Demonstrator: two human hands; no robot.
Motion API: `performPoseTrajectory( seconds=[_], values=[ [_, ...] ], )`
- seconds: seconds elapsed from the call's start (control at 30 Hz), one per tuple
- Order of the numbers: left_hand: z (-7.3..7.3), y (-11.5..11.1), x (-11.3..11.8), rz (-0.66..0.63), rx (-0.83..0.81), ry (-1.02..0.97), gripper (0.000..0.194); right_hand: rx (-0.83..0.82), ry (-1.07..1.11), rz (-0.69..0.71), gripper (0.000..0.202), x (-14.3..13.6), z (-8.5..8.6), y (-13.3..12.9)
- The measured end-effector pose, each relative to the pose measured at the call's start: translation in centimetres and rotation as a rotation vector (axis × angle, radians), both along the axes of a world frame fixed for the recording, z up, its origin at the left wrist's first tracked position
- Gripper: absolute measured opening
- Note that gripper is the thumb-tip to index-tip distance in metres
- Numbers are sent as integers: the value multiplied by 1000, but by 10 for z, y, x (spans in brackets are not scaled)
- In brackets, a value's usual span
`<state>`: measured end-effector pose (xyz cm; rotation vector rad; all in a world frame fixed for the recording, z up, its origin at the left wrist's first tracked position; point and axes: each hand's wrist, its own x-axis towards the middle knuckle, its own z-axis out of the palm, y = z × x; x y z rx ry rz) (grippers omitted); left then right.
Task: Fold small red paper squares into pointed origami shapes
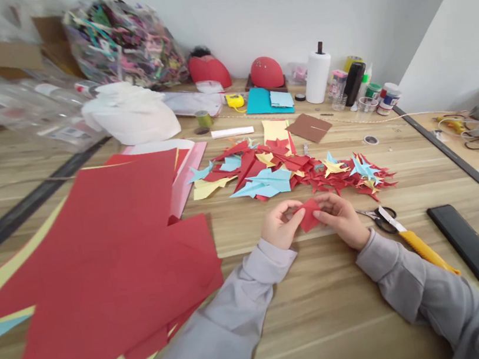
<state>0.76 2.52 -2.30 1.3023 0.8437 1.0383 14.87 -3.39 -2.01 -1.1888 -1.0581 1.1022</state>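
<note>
Between my two hands is a small folded piece of red paper (309,217), held just above the wooden table. My left hand (282,224) pinches its left side with thumb and fingers. On the opposite side, my right hand (342,218) grips it the same way, thumb on the front. Beyond the hands lies a heap of folded paper pieces, mostly red, with a light blue folded paper plane (263,183) at its front. Yellow and blue paper stars (363,168) rest at the heap's right end.
Large red paper sheets (121,291) cover the left side. At right are scissors (383,220), a yellow-handled utility knife (423,249) and a black phone (471,245). Bottles, a white roll (318,78), a yellow tape measure (235,101) and a bag of scraps (122,44) line the back.
</note>
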Motion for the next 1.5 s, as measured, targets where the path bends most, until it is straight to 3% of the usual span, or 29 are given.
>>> performPoseTrajectory(
  seconds=[0.27, 0.5, 0.6, 0.7, 0.8, 1.03, 1.17, 1.3, 1.5],
  values=[
    [0, -2, 1, -56, -58, -58, 20, 29, -27, -85, 21, -1, 3, 0],
    [4, 2, -3, -102, 60, -37, 7, 79, -49, -108, 7, 0, 4, -1],
    [5, 3, -3, -77, 23, -45, 8, 41, -20, -99, 15, 1, 3, -1],
    [3, 4, -3, -32, -30, -55, 11, 18, -11, -84, 22, 1, 3, -2],
    [1, 4, -3, -33, -71, -59, 13, 3, 2, -108, 17, 1, 2, -1],
    [4, -1, -2, -183, -160, -114, 39, 2, 69, -182, 13, 2, 0, 2],
    [5, -2, -2, -189, -97, -80, 30, 15, 44, -143, 19, 2, 2, 1],
    [6, -1, -4, -192, -55, -71, 21, 5, 12, -106, 12, 3, 3, 0],
    [-1, -2, -4, -329, -132, -172, 53, -30, 128, -156, 14, 5, -1, 2]
  ],
)
